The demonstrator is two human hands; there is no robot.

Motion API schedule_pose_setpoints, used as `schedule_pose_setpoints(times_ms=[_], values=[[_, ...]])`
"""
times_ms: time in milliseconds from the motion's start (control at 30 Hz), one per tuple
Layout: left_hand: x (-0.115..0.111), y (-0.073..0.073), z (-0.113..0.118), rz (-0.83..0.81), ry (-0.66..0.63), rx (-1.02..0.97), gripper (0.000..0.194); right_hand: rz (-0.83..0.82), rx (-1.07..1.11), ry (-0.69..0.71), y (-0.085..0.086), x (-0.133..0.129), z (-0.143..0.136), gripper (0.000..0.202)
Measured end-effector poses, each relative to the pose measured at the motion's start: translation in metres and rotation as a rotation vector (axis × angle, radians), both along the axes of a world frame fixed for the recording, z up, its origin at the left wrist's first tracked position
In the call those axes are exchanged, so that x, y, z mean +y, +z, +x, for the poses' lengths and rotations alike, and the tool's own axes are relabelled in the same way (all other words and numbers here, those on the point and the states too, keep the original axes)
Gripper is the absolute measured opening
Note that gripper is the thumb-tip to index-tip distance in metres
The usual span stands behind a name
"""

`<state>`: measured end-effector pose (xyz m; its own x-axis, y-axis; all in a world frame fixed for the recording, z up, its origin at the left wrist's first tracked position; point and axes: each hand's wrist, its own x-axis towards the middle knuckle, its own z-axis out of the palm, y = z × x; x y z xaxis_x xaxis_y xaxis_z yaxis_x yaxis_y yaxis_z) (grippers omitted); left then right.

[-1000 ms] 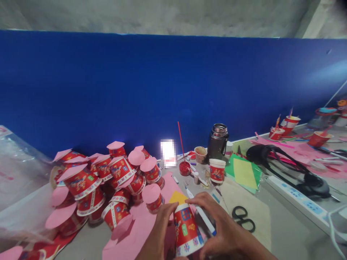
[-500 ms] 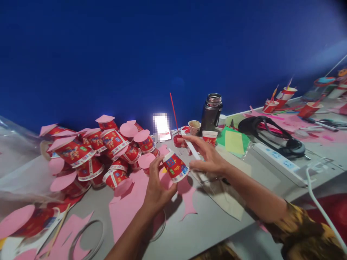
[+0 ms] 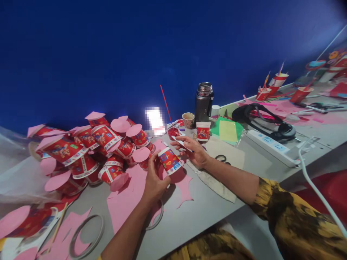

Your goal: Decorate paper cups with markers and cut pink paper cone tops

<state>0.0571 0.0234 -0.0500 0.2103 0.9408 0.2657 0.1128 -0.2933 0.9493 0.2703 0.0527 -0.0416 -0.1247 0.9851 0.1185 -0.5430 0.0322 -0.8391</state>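
A red printed paper cup [image 3: 170,161] is in my left hand [image 3: 155,180], tilted with its rim toward the lower right. Fingers and thumb close round its left side and rim. Just right of the cup, my right hand [image 3: 198,153] pinches a slim white pen-like stick [image 3: 185,145], which points up and left. Beyond the stick's end stands a small tub of red stuff [image 3: 173,133] with a thin red rod [image 3: 166,104] in it. Pink paper scraps [image 3: 185,187] lie under and beside the cup.
Several red cups with pink paper discs [image 3: 111,139] are piled at left. A grey ring [image 3: 86,236] lies in front. Behind my right hand stand a thermos [image 3: 204,104] and a red cup [image 3: 203,131]. Scissors [image 3: 222,159], headphones [image 3: 264,119] and a power strip [image 3: 272,146] lie to the right.
My right hand has shifted a little down and left on the table, and its white stick now lies flatter, nearer the tub. My left hand still holds the cup. The view has turned slightly right.
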Motion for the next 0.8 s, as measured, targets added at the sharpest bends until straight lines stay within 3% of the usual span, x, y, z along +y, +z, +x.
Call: schedule_pose_setpoints(times_ms=[200, 433, 667, 800], values=[[0.003, -0.009, -0.003, -0.099, -0.111, -0.129, 0.087, -0.012, -0.033, 0.078, -0.006, 0.004, 0.003, 0.057], [0.0, -0.01, -0.005, -0.336, -0.145, -0.266, 0.092, 0.143, -0.159, 0.239, -0.001, 0.0, 0.007, 0.099], [0.001, -0.006, -0.004, -0.273, -0.191, -0.272, 0.1, 0.247, -0.4, 0.116, -0.002, 0.002, 0.011, 0.102], [-0.003, -0.002, -0.006, -0.1, -0.141, -0.114, 0.101, 0.477, -0.738, -0.067, -0.001, 0.003, 0.015, 0.103]])
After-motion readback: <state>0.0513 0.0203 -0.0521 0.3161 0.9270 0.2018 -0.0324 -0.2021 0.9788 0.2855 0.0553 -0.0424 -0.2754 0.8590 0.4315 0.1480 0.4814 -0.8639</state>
